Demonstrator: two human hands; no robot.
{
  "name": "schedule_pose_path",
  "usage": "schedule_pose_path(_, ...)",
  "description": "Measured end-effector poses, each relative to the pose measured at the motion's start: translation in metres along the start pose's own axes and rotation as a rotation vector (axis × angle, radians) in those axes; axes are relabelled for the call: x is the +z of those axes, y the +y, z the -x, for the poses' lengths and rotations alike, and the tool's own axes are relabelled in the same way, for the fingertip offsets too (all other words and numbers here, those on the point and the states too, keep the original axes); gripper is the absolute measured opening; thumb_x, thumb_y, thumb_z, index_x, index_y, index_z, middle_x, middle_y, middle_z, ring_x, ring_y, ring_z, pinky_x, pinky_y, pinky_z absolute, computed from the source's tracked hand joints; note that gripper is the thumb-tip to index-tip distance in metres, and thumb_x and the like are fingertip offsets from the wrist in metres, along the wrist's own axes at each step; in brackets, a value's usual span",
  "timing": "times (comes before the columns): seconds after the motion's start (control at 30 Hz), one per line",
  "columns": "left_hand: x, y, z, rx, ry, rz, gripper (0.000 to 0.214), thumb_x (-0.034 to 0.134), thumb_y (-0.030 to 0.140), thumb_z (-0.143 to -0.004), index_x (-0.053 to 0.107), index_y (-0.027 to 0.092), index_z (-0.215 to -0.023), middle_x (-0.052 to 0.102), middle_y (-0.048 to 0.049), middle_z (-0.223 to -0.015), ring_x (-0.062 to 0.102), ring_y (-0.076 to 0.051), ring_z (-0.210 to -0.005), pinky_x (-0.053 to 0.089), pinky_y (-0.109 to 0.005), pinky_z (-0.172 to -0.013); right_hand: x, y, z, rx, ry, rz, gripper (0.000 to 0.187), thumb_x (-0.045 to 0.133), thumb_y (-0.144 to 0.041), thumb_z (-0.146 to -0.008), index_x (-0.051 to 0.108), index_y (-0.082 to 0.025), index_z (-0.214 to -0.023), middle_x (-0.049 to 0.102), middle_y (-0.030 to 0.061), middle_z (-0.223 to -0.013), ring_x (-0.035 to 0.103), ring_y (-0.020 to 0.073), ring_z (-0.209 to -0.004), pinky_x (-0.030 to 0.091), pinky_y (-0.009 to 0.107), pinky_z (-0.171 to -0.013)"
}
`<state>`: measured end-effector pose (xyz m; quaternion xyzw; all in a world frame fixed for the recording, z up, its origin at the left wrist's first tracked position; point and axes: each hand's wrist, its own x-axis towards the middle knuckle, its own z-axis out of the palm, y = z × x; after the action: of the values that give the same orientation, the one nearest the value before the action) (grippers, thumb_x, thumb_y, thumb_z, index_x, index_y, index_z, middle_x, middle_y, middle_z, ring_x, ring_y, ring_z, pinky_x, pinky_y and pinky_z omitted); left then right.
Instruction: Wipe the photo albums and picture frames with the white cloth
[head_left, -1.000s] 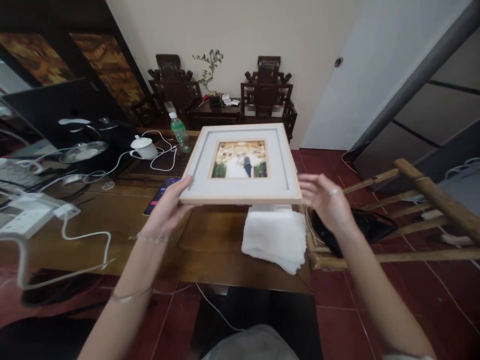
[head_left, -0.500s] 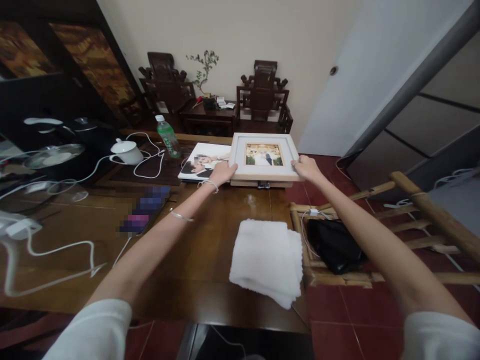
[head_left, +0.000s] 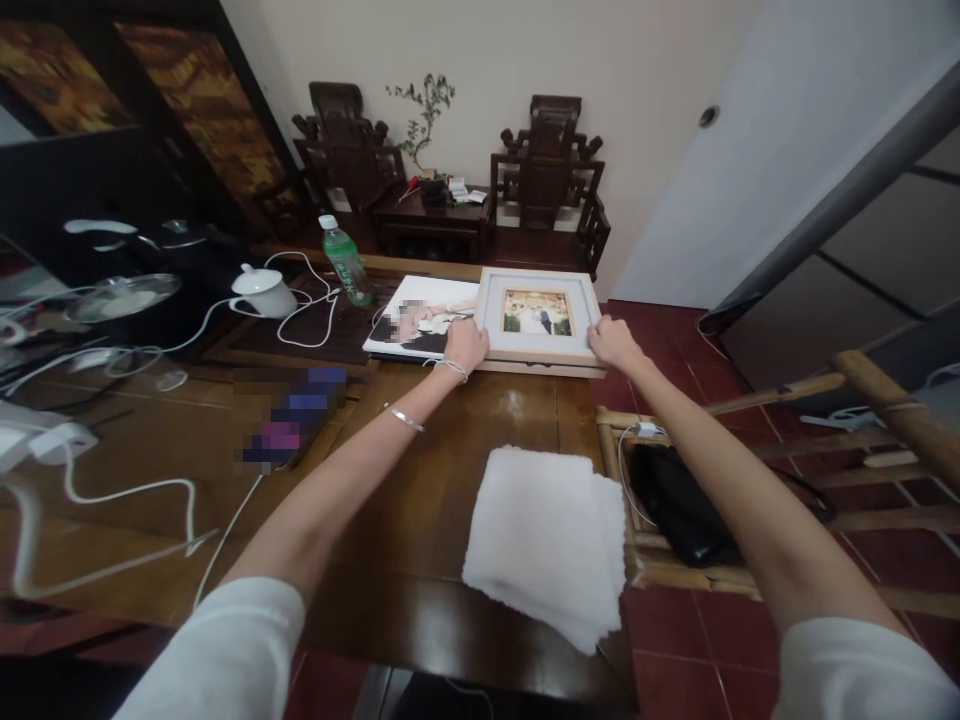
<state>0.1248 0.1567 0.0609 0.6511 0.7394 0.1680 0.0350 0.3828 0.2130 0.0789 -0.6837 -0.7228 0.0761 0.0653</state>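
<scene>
A light wooden picture frame with a white mat and a small photo lies flat at the far right of the dark wooden table. My left hand grips its left edge and my right hand grips its right edge, both arms stretched out. Just left of the frame lies a flat photo print, partly under my left hand. A folded white cloth lies near the table's front edge, between my arms.
A green bottle, a white lidded cup, white cables and a phone lie to the left. A bamboo chair holding a black bag stands at the right. Dark carved chairs and a side table line the far wall.
The frame has gone from held up close to my face out to the table's far end and down flat, beside the photo print. Both hands stay on its edges.
</scene>
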Motion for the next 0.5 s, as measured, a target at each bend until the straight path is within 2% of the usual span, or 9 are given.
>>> schedule_pose_path(0.27,0.013,-0.003,0.001,-0.012,0.078,0.014,0.037,0.043,0.025,-0.088,0.061,-0.004,-0.102,0.058,-0.0278,-0.106,0.051,-0.036,-0.108,0.036,-0.044,-0.097,0.003,-0.005,0.001,0.014,0.009,0.029,0.041,0.033,-0.028,-0.094,0.045,0.001,-0.122,0.054,0.0302,-0.117,0.055,0.0355,-0.108,0.043,0.044,-0.088)
schedule_pose_path(0.4,0.008,-0.004,0.003,-0.028,0.082,0.090,0.035,0.049,0.030,-0.086,0.063,0.002,-0.100,0.056,-0.0252,-0.110,0.050,-0.036,-0.109,0.040,-0.045,-0.093,0.001,-0.009,0.004,0.009,0.028,0.046,0.039,0.036,-0.025,-0.092,0.048,0.002,-0.118,0.056,0.0289,-0.111,0.056,0.0344,-0.103,0.043,0.044,-0.085)
schedule_pose_path(0.5,0.002,-0.012,0.011,-0.030,0.077,0.161,0.035,0.048,0.036,-0.087,0.065,0.006,-0.096,0.056,-0.0231,-0.109,0.052,-0.035,-0.108,0.043,-0.045,-0.090,-0.004,-0.011,0.022,-0.042,0.108,0.072,0.039,0.034,-0.025,-0.092,0.046,0.000,-0.120,0.053,0.0278,-0.116,0.050,0.0356,-0.109,0.041,0.047,-0.088)
